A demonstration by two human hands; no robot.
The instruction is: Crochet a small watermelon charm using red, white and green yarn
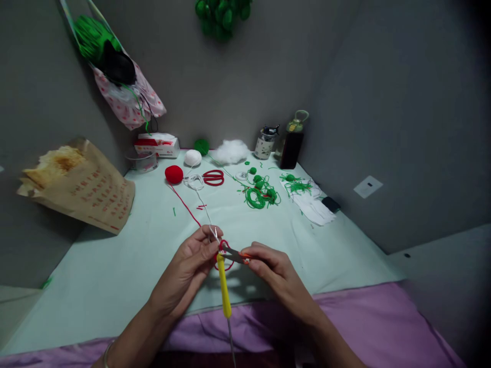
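Note:
My left hand [190, 263] pinches a small piece of red and white crochet work [223, 249] between thumb and fingers. A crochet hook with a yellow handle [223, 291] hangs down at the piece, its metal end toward me. My right hand [274, 266] is closed on small scissors [235, 255] with orange handles, their dark blades touching or very near the yarn beside my left fingertips. White yarn [204, 204] and red yarn [187, 208] run from the back of the table to my left hand. Whether the blades have yarn between them, I cannot tell.
A red ball of yarn [174, 175], a white ball [192, 158] and red-handled scissors [213, 177] lie behind my hands. Green yarn pieces [261, 193] are farther right, near bottles [292, 145]. A paper bag [88, 186] with flatbread stands left.

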